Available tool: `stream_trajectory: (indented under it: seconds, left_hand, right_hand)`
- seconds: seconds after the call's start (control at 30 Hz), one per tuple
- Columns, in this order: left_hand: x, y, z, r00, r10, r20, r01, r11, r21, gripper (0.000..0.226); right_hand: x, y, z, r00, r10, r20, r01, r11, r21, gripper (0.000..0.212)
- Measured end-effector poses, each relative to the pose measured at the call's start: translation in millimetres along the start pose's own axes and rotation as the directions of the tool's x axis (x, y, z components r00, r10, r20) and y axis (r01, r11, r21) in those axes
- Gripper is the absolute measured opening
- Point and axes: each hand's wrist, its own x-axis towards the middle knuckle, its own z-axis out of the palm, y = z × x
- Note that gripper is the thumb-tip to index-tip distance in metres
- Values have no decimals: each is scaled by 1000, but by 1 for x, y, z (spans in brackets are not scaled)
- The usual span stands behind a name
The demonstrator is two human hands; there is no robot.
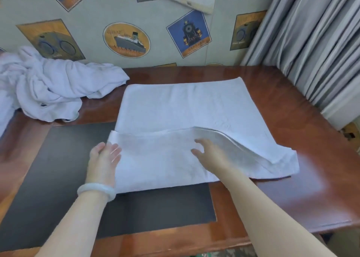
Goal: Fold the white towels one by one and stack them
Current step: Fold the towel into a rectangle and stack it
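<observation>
White towel [185, 108] lies flat on the brown table [292, 100], with its near edge folded over. The left hand [104, 159] rests at the fold's left end, fingers straight and close together. The right hand [209, 153] touches the flap, fingers spread. The flap puffs up on the right, so the fold could turn out crooked.

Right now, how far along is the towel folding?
Nothing folded or stacked shows yet. In hand: the flat white terry towel on the reddish wooden table, near edge turned over, left hand at its left edge, right hand on the flap. Left: finishing it, then the crumpled heap of white towels.
</observation>
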Motion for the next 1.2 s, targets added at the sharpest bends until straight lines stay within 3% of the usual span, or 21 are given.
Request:
stream_trajectory:
  seconds: [0.03, 0.07, 0.13, 0.2, 0.27, 0.4, 0.47, 0.6, 0.67, 0.8, 0.9, 0.97, 1.07, 1.13, 1.2]
  left_hand:
    - [0, -5, 12, 998, 46, 41, -54, 970, 238, 36]
    - [1, -15, 25, 991, 76, 107, -121, 847, 517, 43]
    - [10, -44, 40, 956, 31, 291, -270, 478, 836, 53]
    - [23, -75, 45, 938, -97, 332, -324, 94, 942, 61]
    - [26, -92, 47, 946, -150, 286, -303, -110, 947, 65]
    - [-5, -108, 36, 950, -129, 284, -300, -129, 945, 66]
    - [-38, -109, 24, 941, -84, 328, -336, -123, 934, 76]
    - [-91, -109, 1, 908, 48, 417, -417, -10, 909, 87]
    - [-84, -105, -2, 872, 117, 475, -472, -55, 880, 59]
    - [-24, -69, 9, 887, 49, 460, -448, -153, 881, 47]
    - [27, -49, 6, 893, -196, 406, -444, -230, 866, 62]
    - [49, -35, 2, 862, -293, 413, -489, -272, 829, 59]
    - [61, -14, -8, 801, -439, 408, -569, -346, 746, 34]
    - [64, -3, -21, 762, -515, 393, -577, -264, 773, 15]
    - [69, 20, -31, 729, -539, 423, -533, -60, 844, 28]
  right_hand:
    - [4, 13, 9, 1000, 20, 5, -19, 987, -159, 50]
    - [4, 26, 17, 1000, 27, -14, -30, 951, -307, 55]
    - [5, 54, 32, 998, 41, -45, -58, 861, -505, 61]
    - [3, 72, 40, 998, 39, -42, -56, 819, -571, 65]
    - [-3, 77, 43, 999, 24, -29, -37, 785, -619, 68]
    - [-37, 71, 36, 994, 72, 77, -5, 764, -646, 69]
    - [-67, 70, 23, 996, -53, 77, 91, 768, -634, 62]
    - [-102, 84, -5, 977, -200, 79, 209, 795, -570, 51]
    - [-87, 95, -9, 979, -183, 85, 199, 803, -562, 66]
    - [-38, 107, -22, 984, -162, -77, 99, 849, -520, 54]
    - [-7, 122, -30, 992, -86, -88, 14, 790, -613, 46]
    - [4, 126, -42, 999, -53, -7, 36, 762, -647, 32]
    - [7, 129, -68, 979, 16, 202, 125, 737, -665, 21]
    - [7, 135, -92, 962, 38, 272, 131, 808, -574, 16]
    - [18, 137, -126, 935, 34, 352, 143, 874, -464, 16]
